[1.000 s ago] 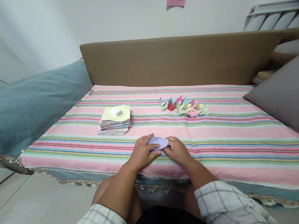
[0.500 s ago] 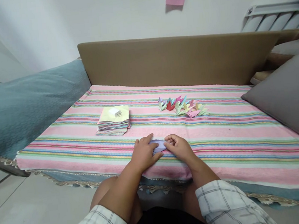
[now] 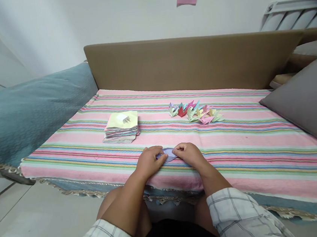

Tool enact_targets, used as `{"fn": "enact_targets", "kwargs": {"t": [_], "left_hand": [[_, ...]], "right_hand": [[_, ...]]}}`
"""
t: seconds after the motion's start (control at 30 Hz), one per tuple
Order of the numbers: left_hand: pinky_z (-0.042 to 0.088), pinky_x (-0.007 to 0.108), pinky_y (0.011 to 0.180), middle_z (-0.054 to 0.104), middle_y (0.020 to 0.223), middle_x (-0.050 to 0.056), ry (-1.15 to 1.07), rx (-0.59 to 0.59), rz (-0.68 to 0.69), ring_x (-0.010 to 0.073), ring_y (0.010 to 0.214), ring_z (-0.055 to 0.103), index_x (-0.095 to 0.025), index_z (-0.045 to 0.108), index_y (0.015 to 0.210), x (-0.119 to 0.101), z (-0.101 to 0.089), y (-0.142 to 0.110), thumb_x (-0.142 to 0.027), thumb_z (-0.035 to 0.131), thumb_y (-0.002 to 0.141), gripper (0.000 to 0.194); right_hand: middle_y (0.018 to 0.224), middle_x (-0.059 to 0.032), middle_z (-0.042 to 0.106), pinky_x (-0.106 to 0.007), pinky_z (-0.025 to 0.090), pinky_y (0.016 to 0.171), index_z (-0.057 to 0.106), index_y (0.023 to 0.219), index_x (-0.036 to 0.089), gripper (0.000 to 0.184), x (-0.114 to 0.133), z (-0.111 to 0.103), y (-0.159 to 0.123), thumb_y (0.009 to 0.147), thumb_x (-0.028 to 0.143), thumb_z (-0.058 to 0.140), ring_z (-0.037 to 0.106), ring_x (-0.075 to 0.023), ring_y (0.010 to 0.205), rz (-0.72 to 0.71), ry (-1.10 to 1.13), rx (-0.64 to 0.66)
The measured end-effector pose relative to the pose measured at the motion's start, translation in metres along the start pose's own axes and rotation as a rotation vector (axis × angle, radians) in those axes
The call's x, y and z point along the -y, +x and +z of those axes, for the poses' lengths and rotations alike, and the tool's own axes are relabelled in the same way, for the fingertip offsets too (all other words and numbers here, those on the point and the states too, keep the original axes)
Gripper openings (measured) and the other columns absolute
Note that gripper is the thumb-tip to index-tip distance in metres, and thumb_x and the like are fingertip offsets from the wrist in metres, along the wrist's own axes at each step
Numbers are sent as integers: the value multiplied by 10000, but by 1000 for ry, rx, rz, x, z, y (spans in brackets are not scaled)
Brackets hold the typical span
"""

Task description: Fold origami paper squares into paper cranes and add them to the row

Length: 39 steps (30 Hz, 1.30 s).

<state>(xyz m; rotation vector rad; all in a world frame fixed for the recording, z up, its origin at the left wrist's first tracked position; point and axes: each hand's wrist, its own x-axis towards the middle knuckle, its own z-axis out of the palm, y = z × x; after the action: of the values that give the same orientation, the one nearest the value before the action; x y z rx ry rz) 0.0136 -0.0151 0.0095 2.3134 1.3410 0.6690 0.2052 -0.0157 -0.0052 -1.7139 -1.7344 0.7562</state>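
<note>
A small piece of folded lavender paper [image 3: 169, 154] lies on the striped cloth [image 3: 220, 142] between my hands. My left hand [image 3: 150, 160] pinches its left end, thumb along the near side and fingers curled at the far side. The right end is pinched between the thumb and fingers of my right hand [image 3: 189, 154]. Parts of the paper's two ends are hidden under my fingers. Farther back to the right sits a cluster of folded paper cranes [image 3: 194, 112] in several colours.
A stack of square paper [image 3: 122, 134] stands to the left, with a white plug adapter [image 3: 123, 118] on top. A grey cushion [image 3: 306, 99] rests at the right. Behind the cloth rises a brown backrest [image 3: 192, 64]; a blue covered armrest [image 3: 38, 104] bounds the left side.
My left hand has gone from spread fingers pressing on the paper to a pinch at its left end. More of the paper shows now. My right hand keeps its pinch.
</note>
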Motion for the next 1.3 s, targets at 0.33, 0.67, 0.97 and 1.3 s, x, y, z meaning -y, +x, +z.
{"fn": "enact_targets", "kwargs": {"t": [0.33, 0.67, 0.97, 1.3], "left_hand": [[445, 304, 869, 689, 1022, 36, -32, 79, 75, 205, 1018, 599, -223, 703, 711, 17, -6, 1, -328, 565, 813, 200], [435, 314, 891, 688, 1027, 47, -33, 59, 62, 209, 1030, 595, -224, 713, 731, 21, -3, 0, -307, 607, 795, 149], [416, 327, 907, 681, 1034, 59, -81, 32, 3, 217, 1054, 582, -218, 709, 690, 34, -12, -3, -308, 732, 679, 94], [415, 321, 871, 686, 705, 21, -13, 6, -50, 216, 1039, 591, -209, 639, 535, 28, -15, -3, -280, 670, 718, 198]], "right_hand": [[861, -33, 630, -274, 459, 669, 608, 984, 196, 278, -10, 6, -6, 780, 374, 546, 581, -155, 751, -153, 192, -101], [1337, -85, 444, -438, 312, 1033, 734, 845, 256, 157, -2, 9, -14, 701, 313, 706, 371, -263, 1241, -508, -57, 24], [1339, -104, 465, -428, 319, 1018, 739, 765, 230, 207, -1, 10, -7, 795, 374, 593, 375, -257, 1248, -403, -115, 100], [1239, -118, 527, -399, 349, 995, 690, 716, 184, 151, 6, 23, -9, 718, 329, 645, 439, -264, 1162, -285, -133, -39]]}}
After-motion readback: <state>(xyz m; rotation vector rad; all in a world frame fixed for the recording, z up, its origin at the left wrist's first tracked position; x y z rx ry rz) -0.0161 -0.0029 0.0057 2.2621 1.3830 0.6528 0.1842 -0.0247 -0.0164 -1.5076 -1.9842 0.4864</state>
